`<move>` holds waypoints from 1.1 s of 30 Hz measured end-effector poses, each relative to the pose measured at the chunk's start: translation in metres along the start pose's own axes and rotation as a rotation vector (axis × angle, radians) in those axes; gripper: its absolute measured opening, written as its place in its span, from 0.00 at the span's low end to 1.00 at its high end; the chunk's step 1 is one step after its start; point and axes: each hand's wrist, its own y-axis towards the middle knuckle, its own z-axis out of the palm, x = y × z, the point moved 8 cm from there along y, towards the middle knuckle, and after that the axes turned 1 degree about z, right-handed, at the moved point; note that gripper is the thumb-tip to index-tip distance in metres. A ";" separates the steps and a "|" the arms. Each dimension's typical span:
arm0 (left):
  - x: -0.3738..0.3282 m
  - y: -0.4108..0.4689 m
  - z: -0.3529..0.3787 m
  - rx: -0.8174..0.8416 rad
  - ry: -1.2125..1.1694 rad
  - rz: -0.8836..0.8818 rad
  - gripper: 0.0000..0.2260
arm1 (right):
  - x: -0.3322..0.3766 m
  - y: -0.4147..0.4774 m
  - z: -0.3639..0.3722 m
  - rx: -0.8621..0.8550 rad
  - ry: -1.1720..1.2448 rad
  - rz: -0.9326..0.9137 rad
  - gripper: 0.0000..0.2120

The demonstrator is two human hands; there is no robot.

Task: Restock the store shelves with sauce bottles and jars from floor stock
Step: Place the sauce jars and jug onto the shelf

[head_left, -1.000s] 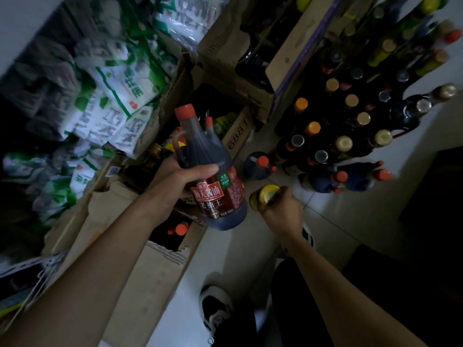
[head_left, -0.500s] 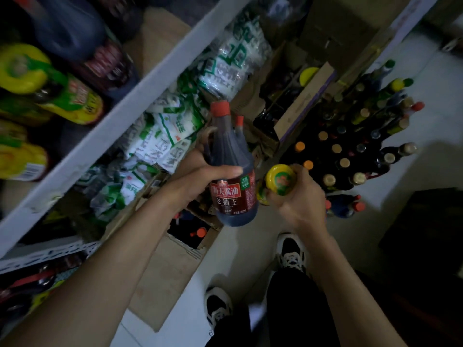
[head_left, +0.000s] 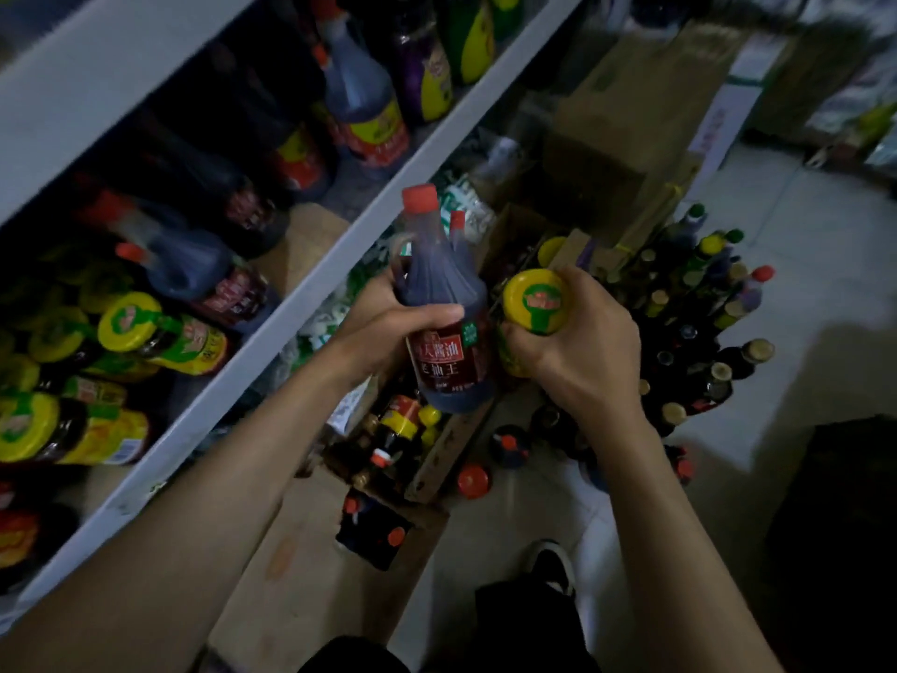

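Left hand grips bottle — right hand, jar.

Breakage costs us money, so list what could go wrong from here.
The left hand holds the big soy sauce bottle one-handed; it could slip onto the open carton below.
The right hand holds the yellow-lidded jar near its lid; a loose grip may drop it.
Floor bottles stand close to the shoe; a step could topple them.

The red label on the soy sauce bottle carries white characters ending 酱油, with 老抽王 beneath — the yellow-lidded jar has a lid sticker too blurred to read.
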 end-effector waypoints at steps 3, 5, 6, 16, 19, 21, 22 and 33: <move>0.006 0.008 0.018 0.030 0.009 0.026 0.26 | -0.014 0.012 -0.014 -0.016 -0.041 -0.031 0.35; 0.017 0.010 0.027 0.037 0.006 0.056 0.25 | -0.028 0.014 -0.017 -0.027 -0.087 -0.048 0.36; 0.025 0.011 0.030 0.034 0.009 0.065 0.25 | -0.035 0.015 -0.017 -0.025 -0.096 -0.043 0.37; 0.088 -0.012 0.006 -0.043 -0.045 0.142 0.15 | -0.048 0.007 0.026 0.083 0.084 -0.032 0.32; 0.089 -0.023 -0.017 -0.064 -0.005 0.202 0.14 | -0.038 0.000 0.044 0.094 0.198 -0.059 0.18; 0.091 -0.031 -0.035 -0.098 -0.001 0.216 0.16 | -0.027 -0.006 0.055 0.106 0.279 -0.086 0.12; 0.093 -0.035 -0.044 -0.111 0.001 0.209 0.16 | -0.021 -0.008 0.061 0.109 0.317 -0.098 0.11; 0.104 -0.101 -0.143 -0.268 -0.122 0.144 0.15 | 0.053 -0.036 0.146 0.151 0.642 -0.109 0.22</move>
